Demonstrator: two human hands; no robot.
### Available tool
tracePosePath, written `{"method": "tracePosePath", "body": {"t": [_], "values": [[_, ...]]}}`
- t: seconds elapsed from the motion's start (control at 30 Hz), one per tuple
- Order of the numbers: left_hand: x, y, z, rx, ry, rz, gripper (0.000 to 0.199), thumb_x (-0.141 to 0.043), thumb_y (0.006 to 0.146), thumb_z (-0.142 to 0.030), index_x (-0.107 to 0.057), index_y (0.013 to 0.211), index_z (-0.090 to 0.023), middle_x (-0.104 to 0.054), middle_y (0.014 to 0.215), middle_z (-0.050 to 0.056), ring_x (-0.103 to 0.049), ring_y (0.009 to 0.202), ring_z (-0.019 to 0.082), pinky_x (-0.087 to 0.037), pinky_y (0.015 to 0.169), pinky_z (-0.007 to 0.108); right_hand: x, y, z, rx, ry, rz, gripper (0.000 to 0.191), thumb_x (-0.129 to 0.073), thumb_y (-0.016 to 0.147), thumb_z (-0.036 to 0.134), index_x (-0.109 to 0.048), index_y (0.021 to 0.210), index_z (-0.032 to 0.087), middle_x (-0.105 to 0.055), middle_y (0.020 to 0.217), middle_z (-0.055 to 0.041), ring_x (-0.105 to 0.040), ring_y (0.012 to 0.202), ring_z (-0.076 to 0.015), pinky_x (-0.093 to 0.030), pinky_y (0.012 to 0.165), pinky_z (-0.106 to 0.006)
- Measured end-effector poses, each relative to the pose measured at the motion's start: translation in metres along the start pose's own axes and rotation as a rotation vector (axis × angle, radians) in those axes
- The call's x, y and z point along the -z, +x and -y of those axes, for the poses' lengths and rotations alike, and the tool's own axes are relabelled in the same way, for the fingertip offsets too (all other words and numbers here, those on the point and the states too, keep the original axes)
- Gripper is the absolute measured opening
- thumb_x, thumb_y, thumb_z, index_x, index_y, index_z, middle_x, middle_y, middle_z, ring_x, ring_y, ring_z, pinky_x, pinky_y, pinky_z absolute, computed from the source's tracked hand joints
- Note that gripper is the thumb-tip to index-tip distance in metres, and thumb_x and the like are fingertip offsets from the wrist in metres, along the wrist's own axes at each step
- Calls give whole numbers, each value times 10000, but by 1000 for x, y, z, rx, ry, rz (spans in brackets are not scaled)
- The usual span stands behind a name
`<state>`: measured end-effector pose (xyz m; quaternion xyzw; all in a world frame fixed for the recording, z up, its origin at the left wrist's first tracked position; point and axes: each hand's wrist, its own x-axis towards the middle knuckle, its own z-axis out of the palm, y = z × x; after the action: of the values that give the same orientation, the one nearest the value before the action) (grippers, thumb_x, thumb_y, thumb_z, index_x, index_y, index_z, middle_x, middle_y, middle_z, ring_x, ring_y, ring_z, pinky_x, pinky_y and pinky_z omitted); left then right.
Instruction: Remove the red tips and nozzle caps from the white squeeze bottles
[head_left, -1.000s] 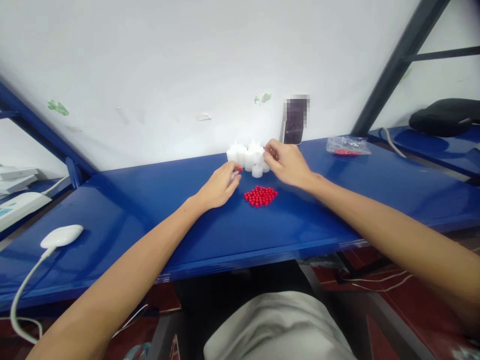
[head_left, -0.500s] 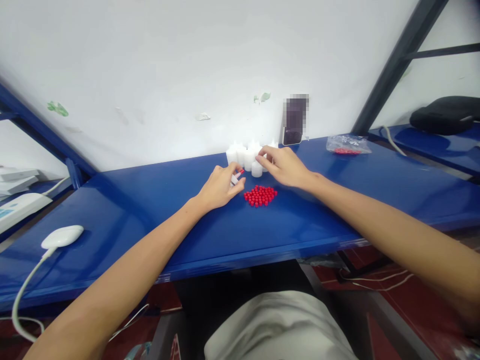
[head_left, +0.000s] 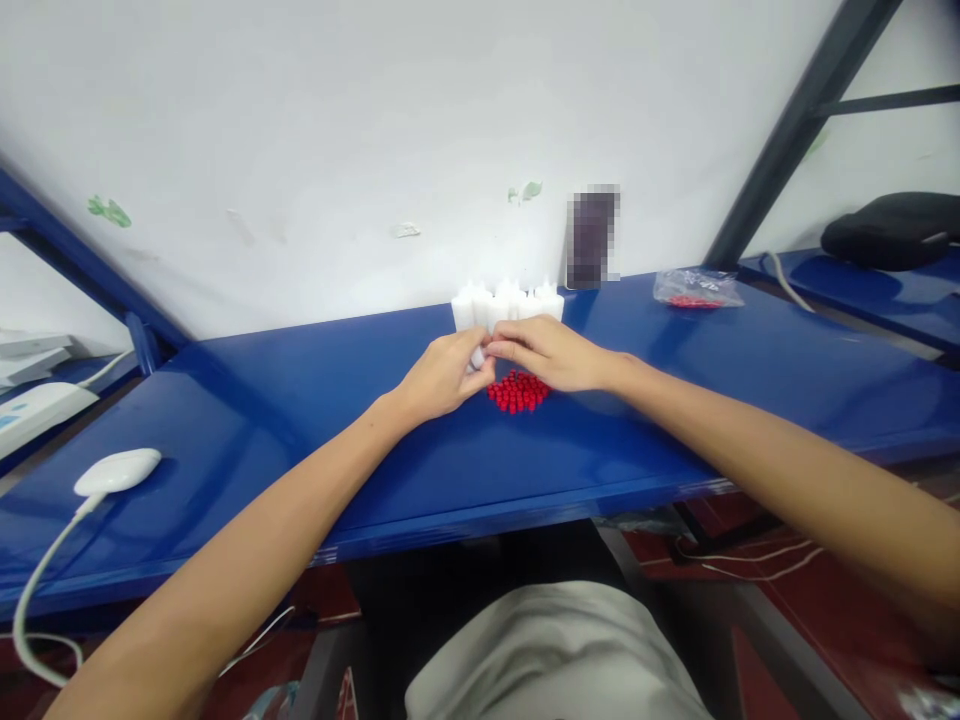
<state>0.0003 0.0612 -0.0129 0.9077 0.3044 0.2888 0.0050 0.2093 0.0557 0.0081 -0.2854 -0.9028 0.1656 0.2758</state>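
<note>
My left hand (head_left: 448, 374) is closed around a small white plastic dropper bottle (head_left: 477, 357), tilted with its tip toward the right. My right hand (head_left: 551, 352) meets it there, its fingertips pinched together over the tip and hiding it. What exactly those fingers grip is covered. Just behind both hands, several white dropper bottles (head_left: 463, 312) stand upright in a group against the wall. Below my right hand lies a pile of small red caps (head_left: 515, 393), partly covered by that hand.
A phone (head_left: 592, 240) leans on the wall at the back of the blue table (head_left: 480, 470). To the right lies a clear bag (head_left: 697, 290) with red pieces in it. A white corded device (head_left: 118, 470) rests at the left, near a power strip (head_left: 45, 412).
My right hand has moved left and slightly down from the standing bottles to the tip of the held bottle. The red piece seen at that tip is now hidden. My left hand stays nearly still.
</note>
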Motion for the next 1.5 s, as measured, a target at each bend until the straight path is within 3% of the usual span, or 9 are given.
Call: {"method": "tracePosePath", "body": {"t": [0.2,0.47,0.6,0.8,0.97,1.37,1.5], "values": [[6,-3,10,-61,57,64,311,-430,907,-151,-585,1176,-183,-605,941,53,-547,767,169,-451,760,307,7,-3,-5,-83,22,-64,424,-312,1041,423,-387,683,209,-427,633,26,-411,596,-119,-335,637,-283],[0,-2,8,24,-59,79,304,-428,819,-154,-689,974,-173,-640,883,48,-592,847,216,-473,837,367,20,-9,-19,-190,-226,185,242,-327,1007,322,-457,841,203,-571,789,-39,-483,692,-168,-324,657,-315],[-4,-1,4,52,-95,166,365,-425,835,-185,-683,1092,-165,-673,952,58,-608,885,227,-481,863,389,26,-11,-21,-240,-259,237,234,-410,988,381,-494,879,192,-590,781,-41,-474,645,-153,-308,611,-300],[-4,-2,4,-13,39,281,502,-352,893,-138,-596,1329,-181,-603,996,87,-553,949,244,-469,913,414,25,-9,-21,-280,-253,316,204,-501,950,355,-601,972,179,-649,825,-51,-524,683,-152,-337,620,-272],[-2,-1,2,-41,61,326,542,-330,900,-96,-577,1368,-213,-564,988,85,-526,931,234,-469,901,400,25,-9,-23,-273,-291,331,205,-502,943,310,-632,1002,162,-671,848,-68,-537,699,-158,-339,626,-274],[-2,-3,3,-36,16,285,501,-367,891,-90,-638,1302,-185,-547,1063,100,-540,993,231,-475,937,405,28,-10,-25,-289,-194,366,213,-539,867,201,-651,1046,166,-678,789,-31,-542,616,-130,-362,593,-268],[-2,-4,3,-45,24,258,470,-366,897,-98,-654,1261,-172,-556,1047,99,-546,989,233,-483,924,400,25,-9,-29,-233,-217,335,185,-491,916,209,-653,989,160,-683,831,-48,-556,665,-141,-383,635,-275]]}}
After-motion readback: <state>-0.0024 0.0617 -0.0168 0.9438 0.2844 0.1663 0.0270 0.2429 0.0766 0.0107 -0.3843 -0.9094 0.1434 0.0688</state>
